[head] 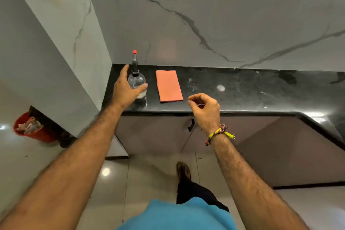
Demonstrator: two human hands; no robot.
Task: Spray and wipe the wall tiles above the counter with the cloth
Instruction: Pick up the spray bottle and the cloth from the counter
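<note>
the opening step is judged to be in hand: the spray bottle, stood near the left end of the black counter, is being cupped by the left hand, fingers spread wide around it but not seen closed. the right hand is held loosely curled, empty, near the folded orange cloth. next, a firm grasp and a lift toward the wall tiles are called for. no readable writing is seen.

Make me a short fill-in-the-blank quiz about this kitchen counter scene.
1. The clear spray bottle has a ____ nozzle tip.
2. The folded orange cloth lies flat on the ____ stone counter.
3. The ____ hand reaches around the bottle.
4. The right hand holds ____.

Missing words: red; black; left; nothing
</note>
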